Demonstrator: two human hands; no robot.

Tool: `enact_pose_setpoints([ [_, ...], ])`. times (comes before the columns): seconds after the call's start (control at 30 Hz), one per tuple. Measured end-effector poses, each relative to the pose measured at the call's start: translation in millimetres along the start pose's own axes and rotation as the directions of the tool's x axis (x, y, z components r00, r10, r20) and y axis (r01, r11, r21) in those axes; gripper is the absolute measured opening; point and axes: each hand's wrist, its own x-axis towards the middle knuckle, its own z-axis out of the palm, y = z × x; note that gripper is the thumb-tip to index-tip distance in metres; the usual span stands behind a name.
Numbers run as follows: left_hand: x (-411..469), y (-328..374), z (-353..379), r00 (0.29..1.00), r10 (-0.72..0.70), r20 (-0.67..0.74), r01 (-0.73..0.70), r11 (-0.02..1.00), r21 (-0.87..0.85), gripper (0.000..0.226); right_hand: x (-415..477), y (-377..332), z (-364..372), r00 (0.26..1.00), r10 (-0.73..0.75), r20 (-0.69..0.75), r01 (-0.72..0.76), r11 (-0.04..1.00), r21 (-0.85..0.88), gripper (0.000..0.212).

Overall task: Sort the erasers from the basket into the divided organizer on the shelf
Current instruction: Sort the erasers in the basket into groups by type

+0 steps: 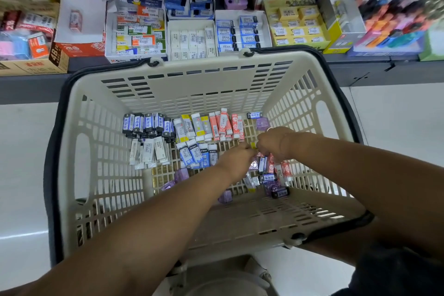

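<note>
Basket (182,84): eraser (253,145) between left hand (234,160), right hand (274,144).

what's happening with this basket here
A person has both hands inside the cream slotted plastic basket. The left hand and right hand meet at a small yellow eraser above a loose pile of mixed erasers; blur hides which hand grips it. Black-and-blue sleeved erasers and orange-sleeved erasers lie grouped in rows. The white cardboard organizer boxes on the shelf behind hold stock.

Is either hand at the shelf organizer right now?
No, the left hand and right hand are both down inside the basket, over loose erasers.
</note>
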Motion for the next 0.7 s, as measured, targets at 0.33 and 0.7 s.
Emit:
enact_pose_setpoints([
  [0.33, -1, 0, -2, 0.947, -0.304, -0.107, 0.252, 0.905, -0.341, 0.025, -5, 3, -7, 0.991, 0.108, 0.079, -0.115, 0.989, 0.088, 0.027],
  [0.7, -1, 8, -1, 0.919, -0.383, -0.094, 0.350, 0.902, -0.254, 0.024, 23, 5, -6, 0.790, 0.613, -0.003, -0.232, 0.304, 0.924, 0.030],
])
